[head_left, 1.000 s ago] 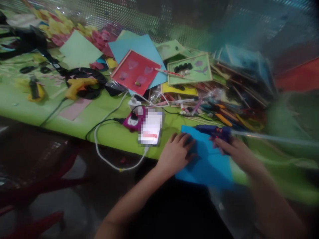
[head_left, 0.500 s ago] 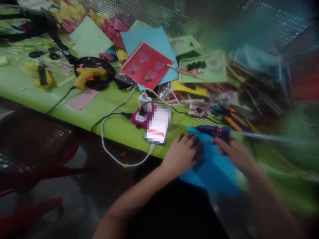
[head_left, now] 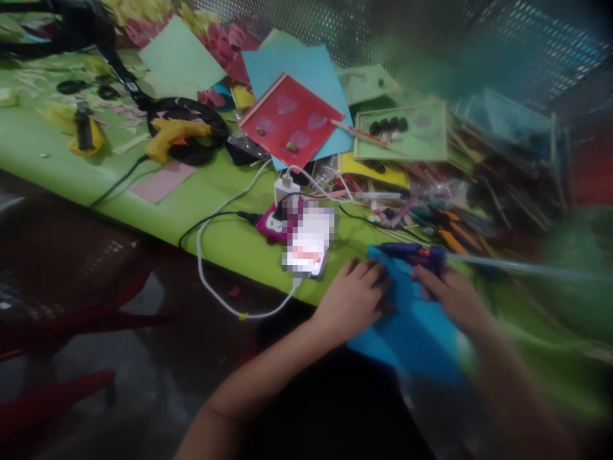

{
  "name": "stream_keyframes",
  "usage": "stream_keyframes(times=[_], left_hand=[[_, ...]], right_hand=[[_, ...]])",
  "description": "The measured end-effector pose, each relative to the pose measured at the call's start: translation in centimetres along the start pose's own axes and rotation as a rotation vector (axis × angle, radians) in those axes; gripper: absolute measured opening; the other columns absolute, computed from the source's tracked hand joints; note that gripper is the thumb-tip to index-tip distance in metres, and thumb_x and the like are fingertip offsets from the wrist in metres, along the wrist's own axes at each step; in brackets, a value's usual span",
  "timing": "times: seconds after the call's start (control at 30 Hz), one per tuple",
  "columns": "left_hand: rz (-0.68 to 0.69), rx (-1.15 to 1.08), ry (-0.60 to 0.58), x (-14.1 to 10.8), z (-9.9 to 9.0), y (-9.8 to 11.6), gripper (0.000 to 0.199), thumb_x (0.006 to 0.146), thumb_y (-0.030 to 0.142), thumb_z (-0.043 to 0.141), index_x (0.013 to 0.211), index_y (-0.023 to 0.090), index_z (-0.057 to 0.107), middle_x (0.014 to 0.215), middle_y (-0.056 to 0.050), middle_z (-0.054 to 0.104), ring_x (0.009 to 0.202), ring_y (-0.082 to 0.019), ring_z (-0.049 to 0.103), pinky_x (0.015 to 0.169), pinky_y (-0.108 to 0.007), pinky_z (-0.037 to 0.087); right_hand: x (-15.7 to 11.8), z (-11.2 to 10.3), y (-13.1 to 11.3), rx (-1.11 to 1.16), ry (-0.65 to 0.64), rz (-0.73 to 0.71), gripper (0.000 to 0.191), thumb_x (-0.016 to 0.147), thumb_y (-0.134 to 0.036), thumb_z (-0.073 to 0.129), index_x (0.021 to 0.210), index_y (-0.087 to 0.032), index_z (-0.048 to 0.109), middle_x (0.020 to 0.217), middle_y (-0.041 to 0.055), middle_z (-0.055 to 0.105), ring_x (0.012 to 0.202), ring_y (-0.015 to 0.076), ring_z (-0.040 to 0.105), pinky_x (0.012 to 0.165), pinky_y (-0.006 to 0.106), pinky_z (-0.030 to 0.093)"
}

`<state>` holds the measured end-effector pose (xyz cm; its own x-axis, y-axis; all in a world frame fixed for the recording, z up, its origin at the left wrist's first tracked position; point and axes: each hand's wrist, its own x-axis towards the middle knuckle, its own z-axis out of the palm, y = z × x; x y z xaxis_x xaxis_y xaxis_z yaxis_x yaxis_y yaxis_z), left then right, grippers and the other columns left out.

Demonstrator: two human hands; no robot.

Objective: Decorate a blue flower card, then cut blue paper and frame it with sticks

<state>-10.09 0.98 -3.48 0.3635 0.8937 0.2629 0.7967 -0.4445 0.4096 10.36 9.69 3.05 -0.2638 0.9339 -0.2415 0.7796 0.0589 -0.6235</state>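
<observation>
A blue sheet [head_left: 412, 332] lies at the near edge of the table. My left hand [head_left: 357, 294] rests on its left side, fingers a little apart and pressing down, with the fingertips in shadow. Over the sheet's far edge, my right hand [head_left: 447, 291] is wrapped round the handle of a dark blue glue gun [head_left: 414, 253]. The gun's nozzle points left, close to the sheet's far left corner, and a small red light glows on its body. From its back a long clear glue stick [head_left: 507, 265] sticks out to the right.
A phone [head_left: 311, 239] on a white cable lies beside a magenta power strip [head_left: 272, 223]. Behind are a red framed card [head_left: 292, 121], a green framed card [head_left: 402, 131] and orange-handled tools [head_left: 454, 233]. A yellow glue gun [head_left: 175, 134] rests on a black round base at left.
The camera view has shifted slightly, so the table items appear a little farther right. Both hands, the glue gun and the blue sheet keep nearly the same arrangement.
</observation>
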Motion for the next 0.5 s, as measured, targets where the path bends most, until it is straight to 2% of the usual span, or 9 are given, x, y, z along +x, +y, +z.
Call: stream_keyframes(times=[0.3,0.5], left_hand=[[0.003,-0.004,0.005,0.04,0.01,-0.07,0.049,0.104,0.046,0.057,0.143,0.017,0.063,0.152,-0.011,0.059,0.14,-0.031,0.05,0.117,-0.05,0.038],[0.005,0.007,0.001,0.03,-0.02,-0.07,0.049,0.105,0.047,0.055,0.144,0.018,0.062,0.153,-0.01,0.057,0.14,-0.03,0.05,0.116,-0.049,0.038]], right_hand=[[-0.07,-0.19,0.26,-0.043,-0.006,0.003,0.062,0.085,-0.083,0.054,0.064,-0.025,0.064,0.047,0.0012,0.057,0.046,0.0183,0.052,0.049,0.034,0.041],[-0.18,-0.38,-0.3,-0.092,-0.005,0.03,0.07,0.082,-0.09,0.048,0.058,-0.025,0.06,0.049,0.0035,0.058,0.048,0.0186,0.055,0.051,0.034,0.041]])
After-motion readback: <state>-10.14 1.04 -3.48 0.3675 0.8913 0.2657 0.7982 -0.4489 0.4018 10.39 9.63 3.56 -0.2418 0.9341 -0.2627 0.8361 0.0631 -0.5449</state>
